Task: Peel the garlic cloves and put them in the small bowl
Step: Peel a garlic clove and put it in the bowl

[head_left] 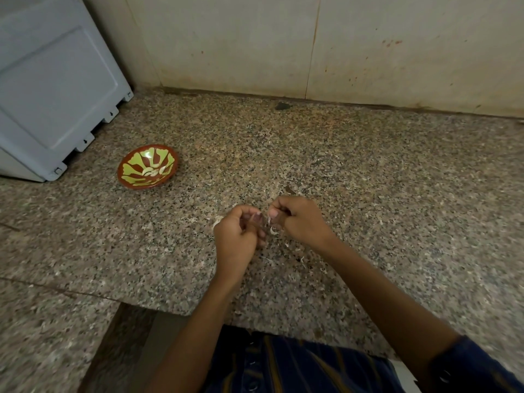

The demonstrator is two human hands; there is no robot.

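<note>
Both hands met over the speckled tabletop (368, 180): the left hand (236, 239) and right hand (297, 219) had their fingers curled, pinching a garlic clove (272, 230) between them, its pale tip just visible. Peeled cloves (154, 171) lay in the small bowl (124, 171), well apart to the left, near a grey appliance (56, 89).
</note>
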